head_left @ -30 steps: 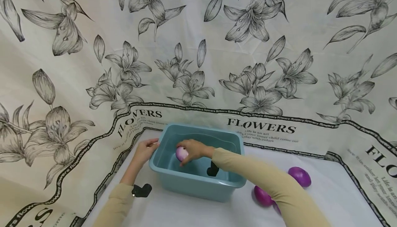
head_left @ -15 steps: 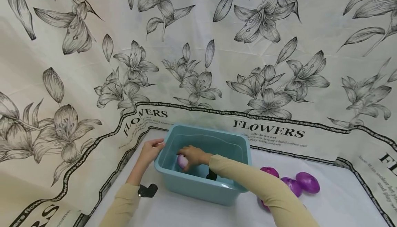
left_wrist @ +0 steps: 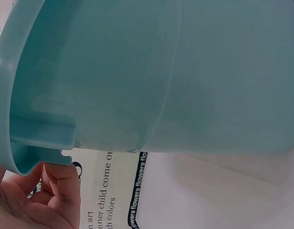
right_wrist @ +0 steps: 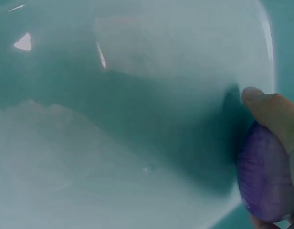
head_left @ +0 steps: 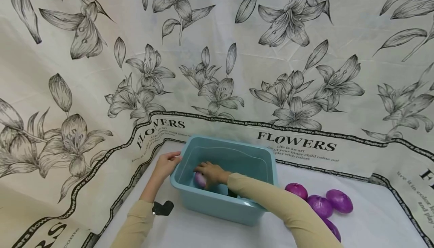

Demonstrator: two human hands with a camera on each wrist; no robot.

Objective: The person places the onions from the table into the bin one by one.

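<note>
While the right hand grips one purple onion, unreleased, inside the tub, the left hand pinches the rim; four onions remain outside, lower right.

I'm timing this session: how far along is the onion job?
Done: the blue tub stands upright on the table, its rim held by the left hand. In hand: the right hand holds an onion inside it; no others show there, though the arm hides part. Apparently left: four purple onions right of the tub.
</note>
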